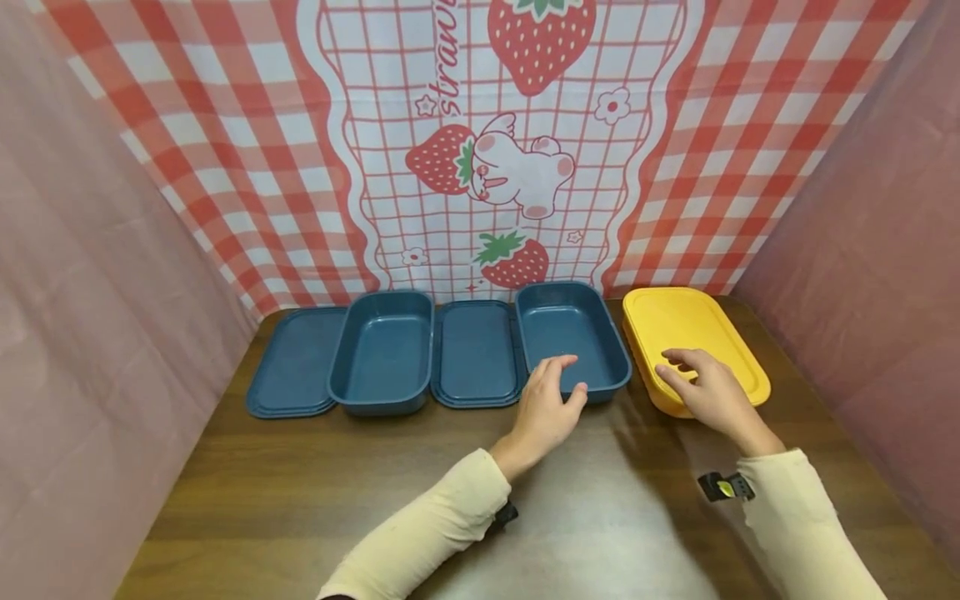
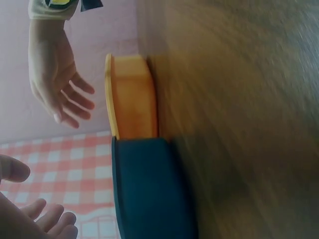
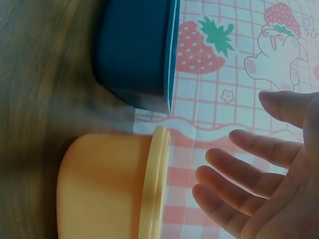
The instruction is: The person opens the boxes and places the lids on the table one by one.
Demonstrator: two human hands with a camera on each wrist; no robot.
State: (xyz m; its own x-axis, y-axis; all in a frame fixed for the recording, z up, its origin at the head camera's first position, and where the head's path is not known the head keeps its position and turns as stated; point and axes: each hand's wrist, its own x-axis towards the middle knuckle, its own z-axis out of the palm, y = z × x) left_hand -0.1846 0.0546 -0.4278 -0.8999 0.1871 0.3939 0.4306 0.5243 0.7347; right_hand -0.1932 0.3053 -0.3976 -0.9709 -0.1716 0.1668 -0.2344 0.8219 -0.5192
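My left hand [image 1: 546, 410] hovers at the near edge of the right-hand blue container [image 1: 572, 337], fingers loosely bent and nothing in them. Above the yellow container [image 1: 693, 342], which has its yellow lid on, my right hand [image 1: 708, 390] hangs with relaxed, spread fingers. In the right wrist view, a gap shows between the right fingers [image 3: 239, 189] and the yellow lid's rim [image 3: 155, 184]. The left wrist view shows both hands apart from the containers. The right-hand blue container has no lid on it, and its inside looks bare.
Left of it, a blue lid [image 1: 478, 350], another lidless blue container [image 1: 384, 350] and a second blue lid [image 1: 298, 360] stand in a row on the wooden table [image 1: 300, 492]. A strawberry-print cloth [image 1: 487, 208] hangs behind, with pink cloth [image 1: 97, 292] at both sides.
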